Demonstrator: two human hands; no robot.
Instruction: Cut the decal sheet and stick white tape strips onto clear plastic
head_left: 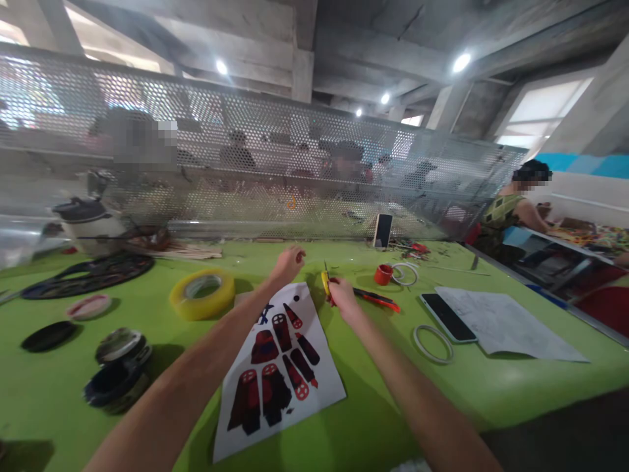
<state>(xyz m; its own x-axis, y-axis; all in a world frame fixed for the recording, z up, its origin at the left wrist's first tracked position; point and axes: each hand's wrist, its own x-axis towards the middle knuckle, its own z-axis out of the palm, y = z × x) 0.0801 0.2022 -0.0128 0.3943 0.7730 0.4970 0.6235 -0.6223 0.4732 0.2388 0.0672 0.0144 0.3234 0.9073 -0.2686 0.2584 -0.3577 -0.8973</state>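
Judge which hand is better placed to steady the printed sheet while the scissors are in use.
Left, probably. The left hand hovers free just above the far edge of the printed sheet, fingers closed on nothing visible. The right hand already grips the yellow-handled scissors beside the sheet.

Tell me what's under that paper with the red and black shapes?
The paper lies flat on the green table. The left arm crosses over its top corner. Whatever sits beneath the sheet is covered and cannot be seen.
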